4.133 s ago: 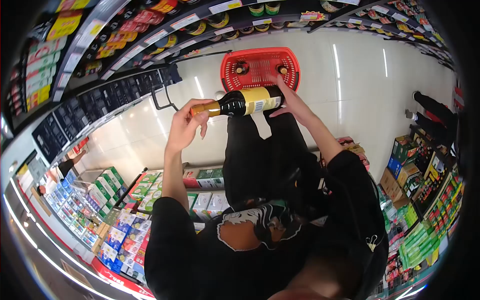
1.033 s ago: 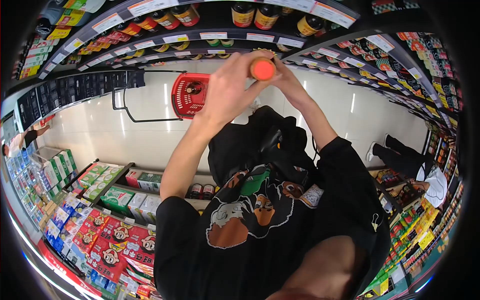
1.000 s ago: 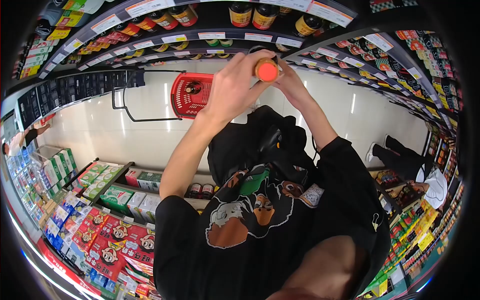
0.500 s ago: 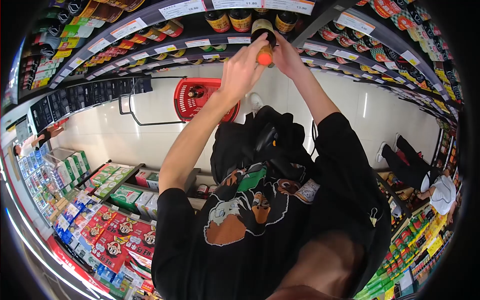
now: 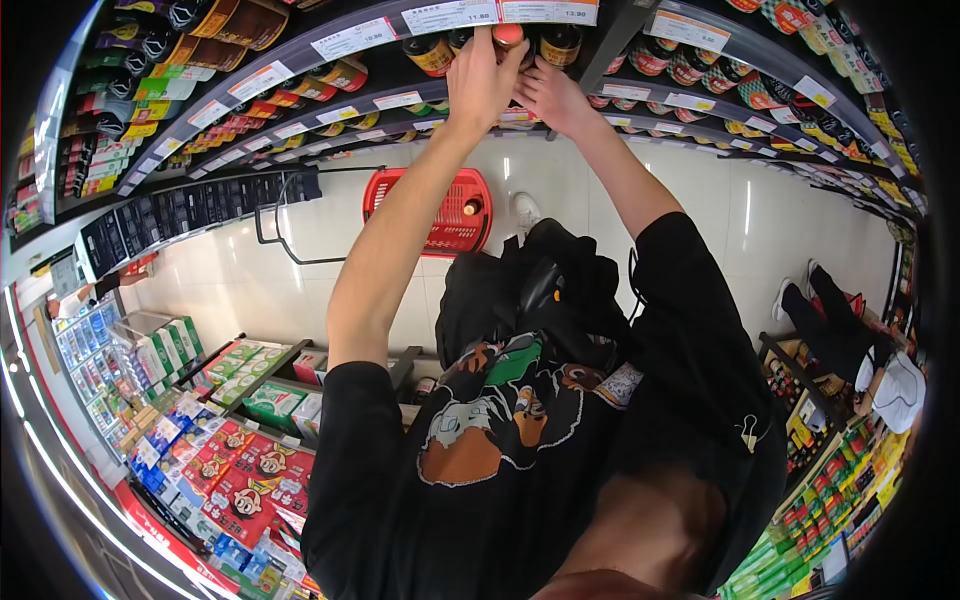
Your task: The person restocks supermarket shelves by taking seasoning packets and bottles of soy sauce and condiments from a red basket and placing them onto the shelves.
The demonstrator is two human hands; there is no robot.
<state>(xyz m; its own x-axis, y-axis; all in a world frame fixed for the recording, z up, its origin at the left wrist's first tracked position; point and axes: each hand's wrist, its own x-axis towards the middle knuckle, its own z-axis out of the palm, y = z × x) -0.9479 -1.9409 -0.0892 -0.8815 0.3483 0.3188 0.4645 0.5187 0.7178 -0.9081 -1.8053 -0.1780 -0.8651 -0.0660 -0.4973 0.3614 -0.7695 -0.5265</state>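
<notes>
At the shelf edge, a dark sauce bottle (image 5: pixel 508 37) with a red-orange cap stands among similar jars. My left hand (image 5: pixel 482 88) is closed around it, with fingers near the cap. Much of the bottle's body is hidden behind the hands. Close by on the right is my right hand (image 5: pixel 553 98), its fingers stretched and apart toward the lower part of the bottle; whether they touch it is hard to see. A dark jar with a yellow label (image 5: pixel 558 46) sits just right of the bottle, and another jar (image 5: pixel 428 54) to the left.
A red shopping basket (image 5: pixel 372 192) with a bottle (image 5: pixel 471 207) in it is on the floor below my left arm. Price tags (image 5: pixel 450 17) line the shelf edges. Stacked packaged goods (image 5: pixel 245 470) stand behind me at left. Another person (image 5: pixel 850 340) is at right.
The bottle has gone from tilted between both hands to upright at the shelf, cap higher in view. My right hand's fingers have spread. The basket appears shifted slightly right in view.
</notes>
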